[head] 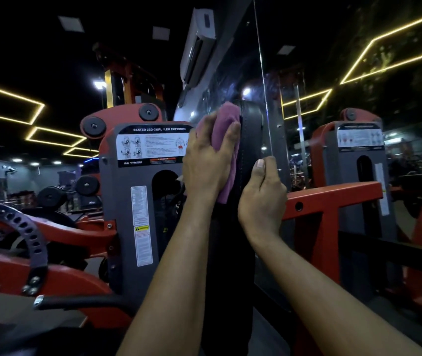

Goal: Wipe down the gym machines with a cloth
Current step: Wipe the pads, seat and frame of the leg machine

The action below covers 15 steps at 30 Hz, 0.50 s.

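Observation:
A black padded backrest (pixel 252 129) of a red and grey seated leg curl machine (pixel 137 191) stands upright at centre, seen edge-on. My left hand (pixel 208 165) presses a purple cloth (pixel 226 124) against the pad's left face near its top, thumb and fingers curled over the cloth. My right hand (pixel 262 196) grips the pad's right edge lower down, thumb pointing up along the edge.
A mirror wall (pixel 359 98) just right of the pad reflects the machine. A perforated adjustment arc (pixel 24 227) and a black handle (pixel 76 301) sit at lower left. An air conditioner (pixel 198 44) hangs above.

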Tool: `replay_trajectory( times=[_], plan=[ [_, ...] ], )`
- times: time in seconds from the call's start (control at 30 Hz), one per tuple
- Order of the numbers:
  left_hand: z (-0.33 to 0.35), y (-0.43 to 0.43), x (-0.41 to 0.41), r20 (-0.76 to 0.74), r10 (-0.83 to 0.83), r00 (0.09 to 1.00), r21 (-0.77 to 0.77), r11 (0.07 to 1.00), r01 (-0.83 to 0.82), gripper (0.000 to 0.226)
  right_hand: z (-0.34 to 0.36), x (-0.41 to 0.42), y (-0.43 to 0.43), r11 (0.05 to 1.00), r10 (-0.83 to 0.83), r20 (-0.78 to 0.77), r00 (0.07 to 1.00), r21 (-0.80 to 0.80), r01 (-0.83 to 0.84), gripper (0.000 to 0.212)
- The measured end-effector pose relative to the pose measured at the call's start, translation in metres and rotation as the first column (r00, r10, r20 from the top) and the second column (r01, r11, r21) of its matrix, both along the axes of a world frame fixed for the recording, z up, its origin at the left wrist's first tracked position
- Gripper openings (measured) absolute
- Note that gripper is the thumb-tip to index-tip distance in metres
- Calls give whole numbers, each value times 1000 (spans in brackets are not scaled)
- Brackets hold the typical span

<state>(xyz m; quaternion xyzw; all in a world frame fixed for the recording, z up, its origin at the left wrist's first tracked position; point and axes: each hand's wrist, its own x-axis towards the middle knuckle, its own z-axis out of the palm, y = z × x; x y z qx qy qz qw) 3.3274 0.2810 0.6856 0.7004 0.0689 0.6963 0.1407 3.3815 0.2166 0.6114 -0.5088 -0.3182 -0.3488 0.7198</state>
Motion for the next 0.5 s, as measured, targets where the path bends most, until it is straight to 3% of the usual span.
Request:
replay_trajectory(
  times=[0.13,0.23,0.4,0.5],
  plan=[
    [40,27,15,-19,6,1000,-105,994,-8,66,-3,3,4,999,-43,36,998,16,42,32],
    [31,21,11,-43,-7,999,-130,991,1,65,-3,2,2,997,-71,26,997,4,71,32],
    [-10,-13,-7,2,0,1000,90,996,0,43,-2,-4,-2,995,-100,7,995,-22,100,30],
    [12,0,2,2,-63,998,52,997,63,43,-1,-5,-2,990,-138,-3,990,-22,138,29]
  ],
)
